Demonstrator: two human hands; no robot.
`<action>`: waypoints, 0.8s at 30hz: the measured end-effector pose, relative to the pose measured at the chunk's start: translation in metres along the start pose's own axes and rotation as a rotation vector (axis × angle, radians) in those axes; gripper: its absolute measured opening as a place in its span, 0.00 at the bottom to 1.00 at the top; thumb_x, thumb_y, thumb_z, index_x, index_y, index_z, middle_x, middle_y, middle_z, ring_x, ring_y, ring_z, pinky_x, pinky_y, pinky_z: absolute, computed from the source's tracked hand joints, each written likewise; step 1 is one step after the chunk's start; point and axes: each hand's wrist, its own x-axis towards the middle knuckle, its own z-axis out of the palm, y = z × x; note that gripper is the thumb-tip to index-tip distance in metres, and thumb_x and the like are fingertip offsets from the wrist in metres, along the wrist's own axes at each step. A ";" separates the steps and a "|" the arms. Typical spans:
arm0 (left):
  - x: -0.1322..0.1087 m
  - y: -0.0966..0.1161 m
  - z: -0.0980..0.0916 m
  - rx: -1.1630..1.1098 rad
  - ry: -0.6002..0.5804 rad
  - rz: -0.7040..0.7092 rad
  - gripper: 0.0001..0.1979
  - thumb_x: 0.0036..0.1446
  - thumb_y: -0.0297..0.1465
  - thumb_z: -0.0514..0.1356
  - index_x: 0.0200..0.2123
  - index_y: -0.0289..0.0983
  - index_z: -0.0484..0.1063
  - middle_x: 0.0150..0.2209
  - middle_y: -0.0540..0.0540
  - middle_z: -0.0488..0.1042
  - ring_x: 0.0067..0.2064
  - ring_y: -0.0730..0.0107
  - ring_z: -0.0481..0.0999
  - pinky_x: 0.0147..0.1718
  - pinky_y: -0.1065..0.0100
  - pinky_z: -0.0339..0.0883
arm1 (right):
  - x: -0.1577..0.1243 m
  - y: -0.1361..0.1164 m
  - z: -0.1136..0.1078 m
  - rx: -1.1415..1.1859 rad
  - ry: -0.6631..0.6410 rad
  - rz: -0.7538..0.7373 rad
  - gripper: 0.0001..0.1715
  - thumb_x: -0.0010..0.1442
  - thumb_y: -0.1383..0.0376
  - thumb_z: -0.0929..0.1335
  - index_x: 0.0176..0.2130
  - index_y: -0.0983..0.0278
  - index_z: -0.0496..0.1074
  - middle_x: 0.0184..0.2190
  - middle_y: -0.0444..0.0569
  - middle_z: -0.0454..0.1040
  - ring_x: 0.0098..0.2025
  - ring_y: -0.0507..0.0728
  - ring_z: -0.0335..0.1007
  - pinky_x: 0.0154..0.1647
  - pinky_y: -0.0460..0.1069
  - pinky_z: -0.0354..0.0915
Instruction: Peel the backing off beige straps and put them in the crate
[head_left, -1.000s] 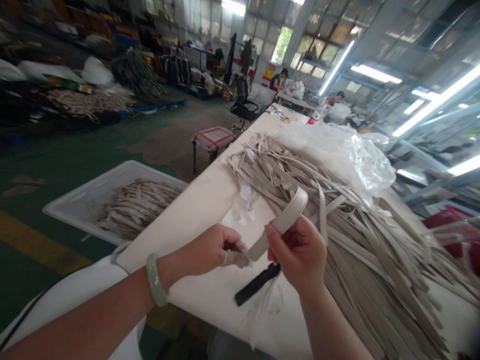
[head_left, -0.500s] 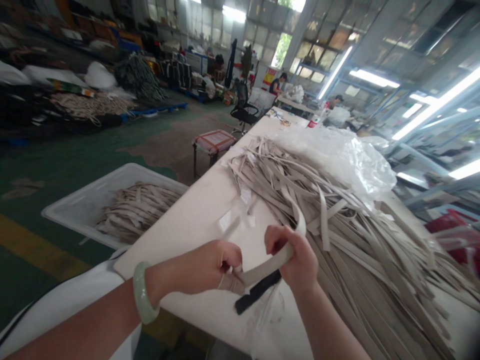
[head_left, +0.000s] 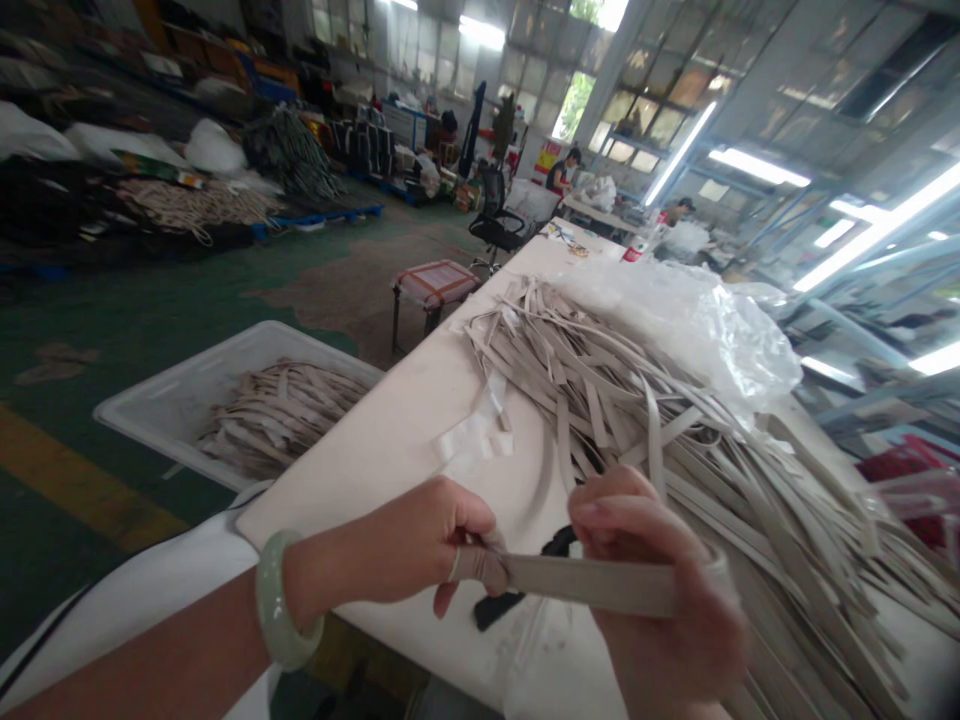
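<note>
Beige strap [head_left: 592, 585] now straight between both hands [head_left: 397, 545].

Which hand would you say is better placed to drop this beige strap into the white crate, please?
Left, I think: the left hand pinches one end of the beige strap on the white crate's side of the table; the right hand holds the other end beside the strap pile.

Left of the left hand [head_left: 397, 550] is a green painted floor [head_left: 187, 300] with a yellow stripe [head_left: 60, 460]. Far ahead stands a black office chair [head_left: 493, 205], under tall glass windows [head_left: 637, 90] and bright white tube lights [head_left: 679, 150].
</note>
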 end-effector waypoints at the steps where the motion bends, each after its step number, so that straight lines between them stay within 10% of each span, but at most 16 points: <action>1: -0.001 0.000 -0.001 0.024 0.009 -0.003 0.06 0.54 0.30 0.65 0.28 0.33 0.79 0.18 0.52 0.71 0.18 0.80 0.67 0.18 0.79 0.57 | -0.001 0.000 -0.003 0.006 0.046 0.029 0.25 0.68 0.58 0.55 0.42 0.61 0.78 0.30 0.51 0.66 0.31 0.57 0.65 0.29 0.52 0.63; 8: 0.004 -0.002 0.004 0.001 0.026 0.074 0.11 0.57 0.34 0.62 0.30 0.32 0.79 0.20 0.51 0.71 0.18 0.78 0.68 0.17 0.77 0.59 | 0.002 0.020 0.016 -0.161 -0.307 -0.102 0.26 0.66 0.55 0.59 0.58 0.60 0.71 0.54 0.55 0.70 0.52 0.65 0.67 0.53 0.62 0.63; 13: 0.006 -0.002 -0.007 0.187 0.117 0.066 0.07 0.55 0.30 0.62 0.28 0.33 0.79 0.17 0.52 0.69 0.19 0.77 0.69 0.20 0.77 0.60 | 0.004 0.012 0.003 0.127 0.044 0.027 0.31 0.70 0.59 0.50 0.46 0.56 0.78 0.46 0.51 0.76 0.52 0.62 0.69 0.52 0.60 0.65; 19: 0.009 -0.006 0.005 0.011 -0.024 0.083 0.08 0.52 0.24 0.60 0.32 0.33 0.80 0.27 0.48 0.77 0.20 0.77 0.70 0.21 0.77 0.64 | 0.003 0.033 0.013 -0.130 -0.171 -0.133 0.26 0.70 0.63 0.54 0.54 0.59 0.73 0.55 0.52 0.73 0.56 0.64 0.68 0.58 0.65 0.59; 24: 0.006 -0.006 0.000 0.058 0.054 0.066 0.06 0.53 0.29 0.63 0.31 0.33 0.81 0.18 0.50 0.72 0.18 0.78 0.67 0.19 0.77 0.59 | 0.008 0.021 -0.005 -0.251 -0.092 -0.166 0.23 0.69 0.62 0.56 0.48 0.57 0.77 0.48 0.51 0.78 0.49 0.64 0.73 0.52 0.64 0.65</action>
